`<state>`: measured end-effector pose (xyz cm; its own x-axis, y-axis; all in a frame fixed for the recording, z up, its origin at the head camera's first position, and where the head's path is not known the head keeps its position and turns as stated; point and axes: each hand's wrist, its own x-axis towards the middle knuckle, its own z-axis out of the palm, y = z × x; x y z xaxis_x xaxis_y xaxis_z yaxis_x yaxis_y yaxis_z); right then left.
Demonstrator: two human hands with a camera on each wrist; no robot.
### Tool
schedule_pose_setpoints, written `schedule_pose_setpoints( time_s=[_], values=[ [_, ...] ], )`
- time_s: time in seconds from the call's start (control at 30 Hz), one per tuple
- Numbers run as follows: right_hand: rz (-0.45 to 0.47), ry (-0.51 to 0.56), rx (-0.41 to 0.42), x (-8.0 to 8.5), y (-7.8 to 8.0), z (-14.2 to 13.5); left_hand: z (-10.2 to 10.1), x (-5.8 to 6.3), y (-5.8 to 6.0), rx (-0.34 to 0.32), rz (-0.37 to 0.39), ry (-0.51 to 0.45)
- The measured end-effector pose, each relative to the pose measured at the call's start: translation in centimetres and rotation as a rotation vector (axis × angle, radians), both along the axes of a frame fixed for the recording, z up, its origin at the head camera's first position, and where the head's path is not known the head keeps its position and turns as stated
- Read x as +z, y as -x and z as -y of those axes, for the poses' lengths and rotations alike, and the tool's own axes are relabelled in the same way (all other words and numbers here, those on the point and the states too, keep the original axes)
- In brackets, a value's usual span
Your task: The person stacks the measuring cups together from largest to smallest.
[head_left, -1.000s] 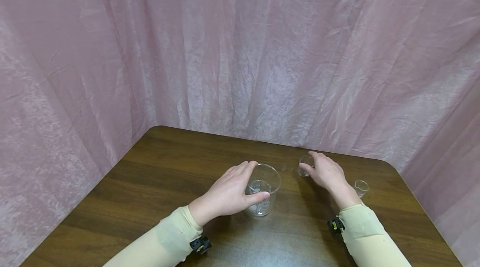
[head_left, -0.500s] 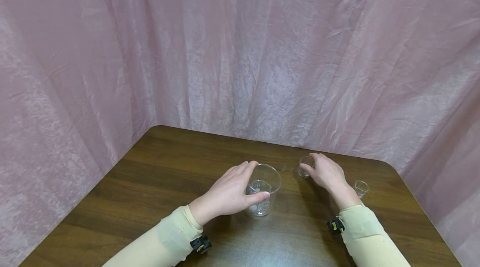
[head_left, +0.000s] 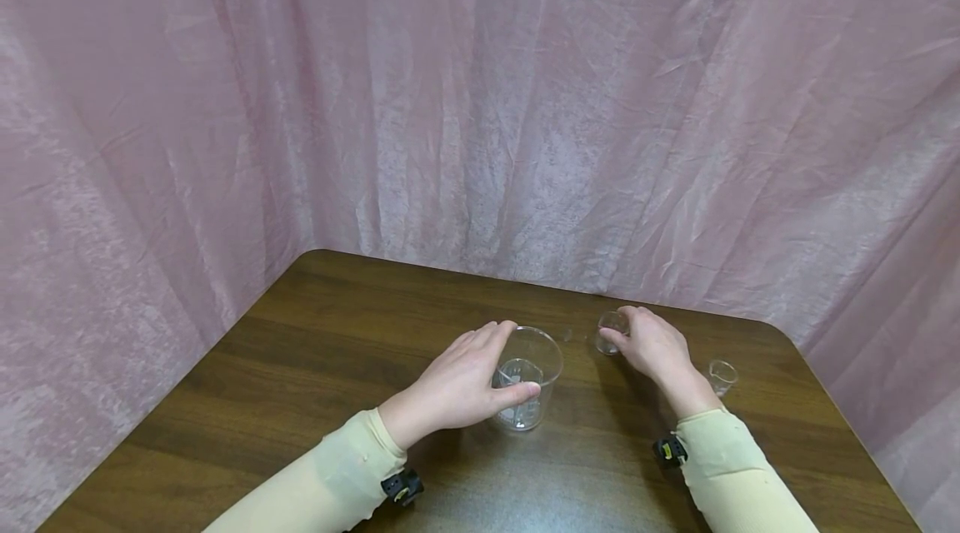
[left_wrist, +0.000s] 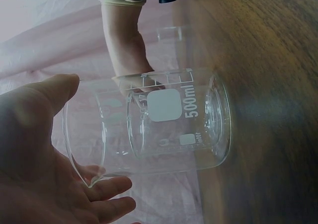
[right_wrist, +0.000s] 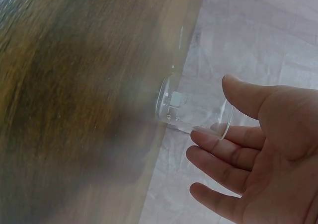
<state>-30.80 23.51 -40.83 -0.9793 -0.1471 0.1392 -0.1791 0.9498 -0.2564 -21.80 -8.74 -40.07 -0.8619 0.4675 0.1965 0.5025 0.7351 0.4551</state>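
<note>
Pink curtain [head_left: 480,100] behind, 12 o'clock, probably a backdrop. Brown wood surface [head_left: 337,333] below, carries all the glassware. Large beaker [left_wrist: 166,105], marked 500ml, upright on the surface. Left hand [head_left: 465,387] at its 9 o'clock, fingers and thumb grasping it around the rim; spread is wide since the mouth is wide, likely a steadying hold. Nested beaker [left_wrist: 188,138] stands inside it, print looks like 100ml; fits as it's narrower and shorter. Can't tell if anything else is inside. Small beaker [right_wrist: 175,100] at the large one's 2 o'clock, base apparently on the surface, near the far edge. Right hand [head_left: 655,341] reaches it from 4 o'clock, thumb and fingers grasping opposite sides near the rim, presumably because it's too small for a full palm wrap. Smallest: side glass [head_left: 722,375] at the small beaker's 4 o'clock, just beside the right wrist, not held, standing free.
</note>
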Motion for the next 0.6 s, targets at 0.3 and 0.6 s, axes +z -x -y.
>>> schedule_pose_setpoints(
  time_s=[0.3,0.6],
  values=[
    [0.013,0.008,-0.012,0.09,-0.14,0.11,0.00,0.01,-0.01,0.002,0.001,0.003],
    [-0.004,0.024,-0.005,-0.31,-0.03,-0.02,0.00,-0.01,-0.01,0.002,0.004,0.004]
  ],
)
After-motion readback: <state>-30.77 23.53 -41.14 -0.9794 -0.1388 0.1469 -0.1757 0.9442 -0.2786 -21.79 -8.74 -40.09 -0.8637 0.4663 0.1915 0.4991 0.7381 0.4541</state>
